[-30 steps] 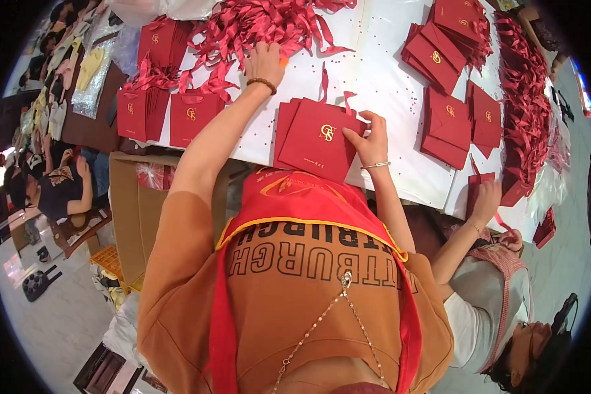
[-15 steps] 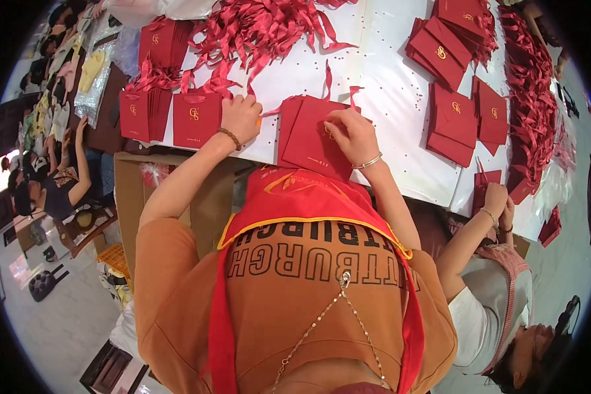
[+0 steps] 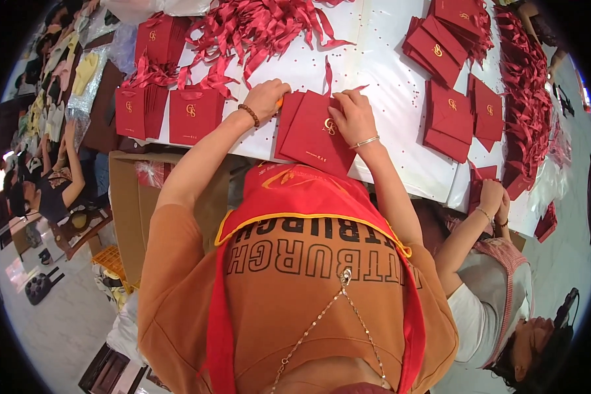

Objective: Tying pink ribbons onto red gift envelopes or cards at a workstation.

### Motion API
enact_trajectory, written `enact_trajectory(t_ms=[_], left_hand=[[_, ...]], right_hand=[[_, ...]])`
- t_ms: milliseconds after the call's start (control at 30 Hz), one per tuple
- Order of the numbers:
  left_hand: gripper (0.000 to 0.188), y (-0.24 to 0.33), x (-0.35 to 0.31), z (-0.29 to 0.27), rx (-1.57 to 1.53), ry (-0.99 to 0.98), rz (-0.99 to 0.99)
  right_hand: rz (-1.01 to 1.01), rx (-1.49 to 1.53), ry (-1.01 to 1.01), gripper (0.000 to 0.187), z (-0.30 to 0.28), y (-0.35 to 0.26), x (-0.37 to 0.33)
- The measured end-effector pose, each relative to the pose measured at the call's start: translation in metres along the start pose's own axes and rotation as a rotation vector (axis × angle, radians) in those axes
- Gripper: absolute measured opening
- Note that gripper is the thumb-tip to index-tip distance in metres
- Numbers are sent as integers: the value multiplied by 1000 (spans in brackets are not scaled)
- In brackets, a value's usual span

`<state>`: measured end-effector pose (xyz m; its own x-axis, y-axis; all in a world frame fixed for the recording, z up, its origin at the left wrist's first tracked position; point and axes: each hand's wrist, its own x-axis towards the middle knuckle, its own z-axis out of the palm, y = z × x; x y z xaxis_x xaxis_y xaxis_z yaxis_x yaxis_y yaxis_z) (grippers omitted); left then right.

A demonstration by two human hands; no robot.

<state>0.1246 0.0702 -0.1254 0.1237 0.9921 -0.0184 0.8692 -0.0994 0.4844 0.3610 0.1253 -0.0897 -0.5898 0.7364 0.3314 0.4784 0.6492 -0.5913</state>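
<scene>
In front of me at the table's edge lie overlapping red paper bags [image 3: 315, 134] with a gold emblem. A red ribbon [image 3: 328, 75] rises from their top edge. My right hand [image 3: 356, 119] pinches the upper right corner of the top bag, thumb on its front; a short ribbon end shows by its fingers. My left hand [image 3: 266, 102] is beside the upper left corner of these bags, its fingers curled together. Something small and orange shows at its fingertips; whatever it grips is hidden.
Red bags with ribbon handles [image 3: 196, 117] stand to the left. A large heap of red ribbons [image 3: 256, 33] lies at the back. Further bag stacks [image 3: 448, 118] and a long ribbon pile [image 3: 528, 92] are on the right. A co-worker's hands [image 3: 496, 198] work at the right edge.
My left hand has moved right and up, from beside the left bag to the middle bags. My right hand has shifted up to the top bag's corner, and that bag has turned slightly.
</scene>
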Motion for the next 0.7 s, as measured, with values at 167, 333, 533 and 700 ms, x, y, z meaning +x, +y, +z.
enact_trajectory(t_ms=[167,333,533,700], left_hand=[[14,-5,-6,-2,-188,36,-178],[21,8,-21,-4,-190,84,-104],[18,16,-42,5,146,265,206],[13,-9,-35,1,162,328,-188]], right_hand=[[48,-66,-98,23,2,1,-5],[93,-111,-197,24,-6,-1,-6],[86,-202,-186,30,-14,-17,-3],[97,-214,-250,34,-12,-15,0]])
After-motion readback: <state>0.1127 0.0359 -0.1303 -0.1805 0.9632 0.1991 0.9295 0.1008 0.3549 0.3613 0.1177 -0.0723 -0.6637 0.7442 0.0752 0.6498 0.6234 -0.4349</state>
